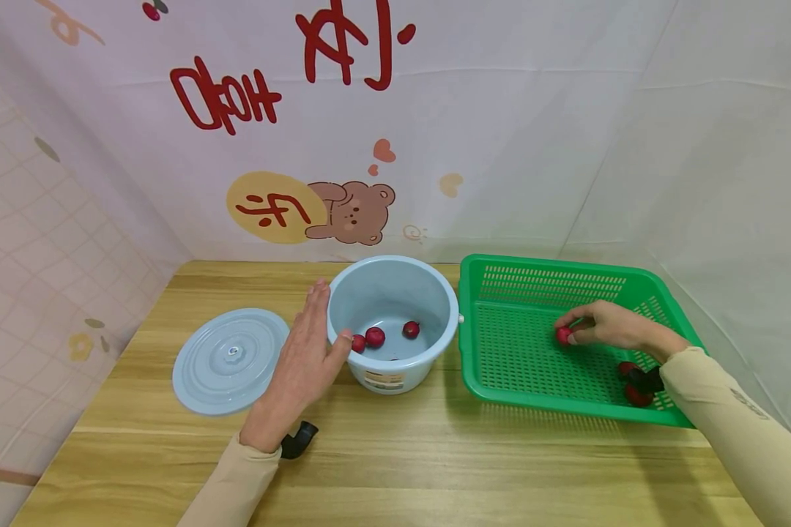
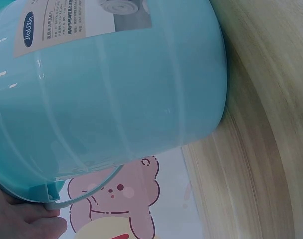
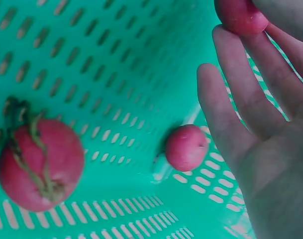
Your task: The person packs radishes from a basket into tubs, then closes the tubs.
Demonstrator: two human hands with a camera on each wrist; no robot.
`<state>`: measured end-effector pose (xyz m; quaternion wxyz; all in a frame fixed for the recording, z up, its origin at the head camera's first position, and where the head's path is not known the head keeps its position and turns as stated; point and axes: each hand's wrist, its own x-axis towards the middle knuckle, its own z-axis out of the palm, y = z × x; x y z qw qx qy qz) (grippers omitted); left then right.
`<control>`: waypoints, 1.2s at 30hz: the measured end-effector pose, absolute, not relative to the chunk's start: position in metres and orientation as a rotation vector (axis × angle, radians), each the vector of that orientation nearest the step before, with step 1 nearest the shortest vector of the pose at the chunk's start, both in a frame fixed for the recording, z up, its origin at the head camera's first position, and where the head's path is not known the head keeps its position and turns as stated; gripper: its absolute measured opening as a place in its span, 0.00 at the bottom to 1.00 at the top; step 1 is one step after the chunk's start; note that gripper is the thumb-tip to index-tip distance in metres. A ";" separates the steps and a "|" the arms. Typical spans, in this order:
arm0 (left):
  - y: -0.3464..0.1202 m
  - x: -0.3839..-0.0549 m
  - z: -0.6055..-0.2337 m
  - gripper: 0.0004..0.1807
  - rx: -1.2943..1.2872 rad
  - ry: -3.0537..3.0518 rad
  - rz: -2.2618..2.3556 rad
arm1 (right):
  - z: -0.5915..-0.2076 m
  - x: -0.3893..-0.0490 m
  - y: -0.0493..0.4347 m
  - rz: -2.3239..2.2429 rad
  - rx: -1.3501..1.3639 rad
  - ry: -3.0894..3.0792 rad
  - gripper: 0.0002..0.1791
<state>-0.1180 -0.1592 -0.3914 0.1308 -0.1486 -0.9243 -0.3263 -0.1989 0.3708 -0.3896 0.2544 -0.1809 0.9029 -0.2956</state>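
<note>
Lid: flat on the table point(image 1: 435, 461) at the left, pale blue point(image 1: 227, 359); the left hand crosses close by its right edge.
Left hand: point(image 1: 303, 359) reaches forward to the bucket's left rim, palm side toward it; its fingers are straight and close together, thumb spread apart at the near rim. This grip pinches nothing.
Black piece: point(image 1: 299, 440) juts out beside the left wrist, above the table.
Bucket: point(image 1: 392, 293) upright, between lid and basket; three fruits point(image 1: 375, 337) show inside, one partly hidden by the left thumb. Its label faces the person.
Basket: point(image 1: 517, 355) green and slotted, just right of the bucket.
Held fruit: point(image 1: 563, 336) red, in the right hand, over the basket's middle.
Right hand: point(image 1: 603, 326) reaches in from the right, palm down; this grip pinches the held fruit between thumb and fingertips.
Tomato: point(image 3: 42, 167) stemmed, in the basket, partly hidden in the head view by a dark wrist mount point(image 1: 646, 380).
Small fruit: point(image 3: 186, 148) by the basket wall, below the right fingers.
Right sleeve: point(image 1: 732, 417) crosses the basket's right edge.
</note>
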 end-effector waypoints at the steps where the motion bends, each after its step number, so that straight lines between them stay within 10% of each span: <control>1: -0.159 -0.118 -0.391 0.42 -0.432 -2.686 -0.947 | -0.387 -0.198 0.370 -0.810 -0.483 2.460 0.23; 36: -0.159 -0.116 -0.390 0.43 -0.416 -2.706 -0.941 | -0.306 -0.151 0.349 -1.043 -0.476 2.793 0.18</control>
